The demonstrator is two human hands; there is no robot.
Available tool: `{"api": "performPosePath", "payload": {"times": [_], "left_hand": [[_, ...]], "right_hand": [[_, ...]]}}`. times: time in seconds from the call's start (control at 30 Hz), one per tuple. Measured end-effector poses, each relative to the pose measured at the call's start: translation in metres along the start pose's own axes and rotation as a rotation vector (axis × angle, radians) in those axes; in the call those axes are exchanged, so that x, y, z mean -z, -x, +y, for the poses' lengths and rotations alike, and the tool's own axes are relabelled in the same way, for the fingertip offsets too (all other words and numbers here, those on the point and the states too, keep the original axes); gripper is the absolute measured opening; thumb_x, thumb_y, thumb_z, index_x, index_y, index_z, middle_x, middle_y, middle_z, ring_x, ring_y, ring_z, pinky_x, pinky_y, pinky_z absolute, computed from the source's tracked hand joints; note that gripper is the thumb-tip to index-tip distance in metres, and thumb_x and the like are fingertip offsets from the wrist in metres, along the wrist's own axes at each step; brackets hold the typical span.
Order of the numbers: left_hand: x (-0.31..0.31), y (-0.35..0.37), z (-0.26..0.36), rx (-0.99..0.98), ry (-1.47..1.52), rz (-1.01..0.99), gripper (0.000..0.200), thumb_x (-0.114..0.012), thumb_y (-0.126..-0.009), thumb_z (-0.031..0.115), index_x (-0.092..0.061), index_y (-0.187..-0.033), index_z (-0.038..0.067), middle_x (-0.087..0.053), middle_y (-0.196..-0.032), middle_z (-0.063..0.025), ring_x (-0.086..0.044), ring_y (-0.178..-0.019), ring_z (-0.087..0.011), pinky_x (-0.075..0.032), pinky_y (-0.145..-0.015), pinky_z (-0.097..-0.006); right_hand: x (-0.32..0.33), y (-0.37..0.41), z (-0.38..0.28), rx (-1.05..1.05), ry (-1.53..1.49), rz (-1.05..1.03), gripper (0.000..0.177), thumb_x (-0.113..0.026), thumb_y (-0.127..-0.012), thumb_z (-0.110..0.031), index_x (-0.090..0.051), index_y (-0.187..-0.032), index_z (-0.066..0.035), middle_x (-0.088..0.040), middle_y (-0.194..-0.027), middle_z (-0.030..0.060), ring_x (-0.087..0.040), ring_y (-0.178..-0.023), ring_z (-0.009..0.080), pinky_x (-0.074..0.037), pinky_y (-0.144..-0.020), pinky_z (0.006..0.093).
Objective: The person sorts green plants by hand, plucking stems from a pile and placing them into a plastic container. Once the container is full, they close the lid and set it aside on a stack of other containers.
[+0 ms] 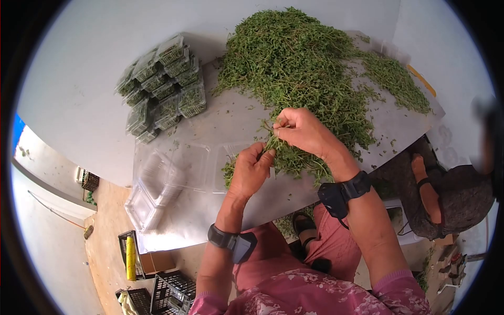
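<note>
Nearest, just inside the surface's near edge, the left hand (252,170) is closed in a fist round a bunch of green sprigs (294,155), with the thumb laid across the stems. A dark wrist band (231,242) sits on that forearm. A little farther in, the right hand (304,131) pinches the top stems of the same bunch between thumb and fingertips (280,124), its other fingers curled. It wears a dark band (341,194) too. The bunch is held low over the table (236,115), between the two hands, its leafy ends trailing toward the near edge.

Just left of the left hand an open clear clamshell box (194,163) lies flat. Beside it, at the near left corner, is a stack of empty clear boxes (149,202). Farther in, a large heap of loose herbs (299,58) covers the far right part of the surface and reaches right up to the right hand. Toward the far left corner stands a pile of filled, shut packs (163,86). Off the right edge, another person's sandalled foot (426,189) shows.
</note>
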State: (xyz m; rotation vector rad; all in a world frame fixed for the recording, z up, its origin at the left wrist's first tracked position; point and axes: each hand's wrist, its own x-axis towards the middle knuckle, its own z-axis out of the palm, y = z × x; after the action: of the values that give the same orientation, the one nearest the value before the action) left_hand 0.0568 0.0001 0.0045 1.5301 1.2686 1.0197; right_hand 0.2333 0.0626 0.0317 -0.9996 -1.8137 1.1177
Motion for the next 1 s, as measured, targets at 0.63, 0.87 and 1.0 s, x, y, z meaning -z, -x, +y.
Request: {"api": "performPosePath", "payload": {"times": [0.63, 0.87, 1.0], "left_hand": [[0.016, 0.003, -0.001, 0.134, 0.281, 0.02, 0.021, -0.054, -0.097, 0.023, -0.058, -0.084, 0.007, -0.057, -0.069, 0.0012, -0.051, -0.059, -0.0063, -0.038, -0.054, -0.0214], [0.019, 0.005, 0.001, 0.142, 0.389, 0.094, 0.021, -0.054, -0.097, 0.022, -0.058, -0.084, 0.007, -0.057, -0.068, 0.0007, -0.051, -0.058, -0.0064, -0.037, -0.053, -0.0204], [0.018, 0.004, -0.003, 0.138, 0.379, 0.035, 0.021, -0.054, -0.097, 0.022, -0.059, -0.084, 0.007, -0.057, -0.064, 0.0001, -0.05, -0.057, -0.0062, -0.036, -0.053, -0.02]], "right_hand": [[0.012, 0.0, 0.008, -0.009, 0.08, -0.07, 0.033, -0.067, -0.079, -0.008, -0.06, -0.108, 0.006, -0.061, -0.079, 0.0043, -0.055, -0.07, 0.0102, -0.046, -0.062, 0.0274], [0.012, 0.004, -0.012, -0.164, -0.19, -0.045, 0.016, -0.064, -0.084, -0.009, -0.061, -0.096, 0.001, -0.058, -0.072, -0.0013, -0.051, -0.059, 0.0045, -0.039, -0.05, 0.0207], [0.004, 0.003, -0.01, -0.162, -0.335, -0.147, 0.016, -0.063, -0.085, -0.009, -0.061, -0.097, 0.002, -0.058, -0.072, -0.0003, -0.053, -0.06, 0.0058, -0.041, -0.051, 0.0208]]}}
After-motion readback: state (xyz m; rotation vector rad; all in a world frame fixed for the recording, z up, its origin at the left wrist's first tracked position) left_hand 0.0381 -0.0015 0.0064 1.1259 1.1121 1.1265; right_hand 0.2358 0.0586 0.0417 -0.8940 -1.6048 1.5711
